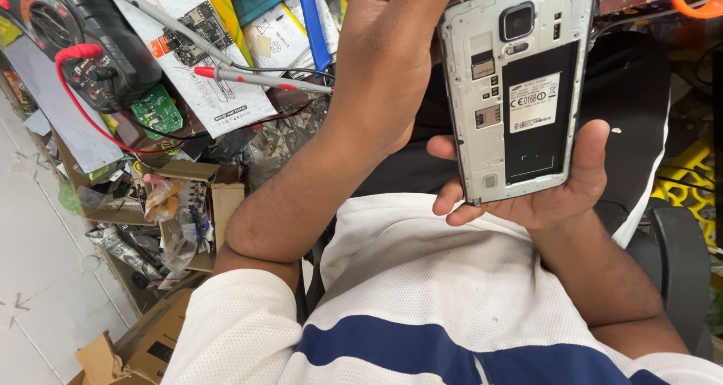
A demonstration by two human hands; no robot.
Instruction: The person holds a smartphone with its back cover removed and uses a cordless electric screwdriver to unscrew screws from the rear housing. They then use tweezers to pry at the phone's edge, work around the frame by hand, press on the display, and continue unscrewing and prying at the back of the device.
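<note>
I see a phone point(520, 91) held up in front of me, with its back side facing the camera. The back cover is already off. I can see the bare silver frame, the small camera lens near the top, and a big black hollow with a white sticker in it. I think that hollow is where the battery sits, but I cannot tell for sure whether a battery is in there now.

My right hand point(546, 182) is under the phone. It cups the lower end, with the fingers curled around one side edge and the thumb pressed along the other. So this hand is closed around the phone and carries it.

My left hand point(388, 61) reaches up to the top end of the phone. Its fingertips are cut off by the top of the picture, so I cannot tell if they pinch the phone or only touch it.

So the opening part looks done: the cover is gone and the inside shows. I see no screws out and no small parts taken from the phone. I judge that the work inside is mostly still to do.

The worktop point(286, 140) is behind my hands and very messy. A black meter point(83, 39) lies there with a red wire. Its two probes point(256, 76) rest across a white paper. A little green circuit board point(157, 111) sits just beside the meter. A cardboard box point(199, 212) full of small bits stands lower down.
</note>
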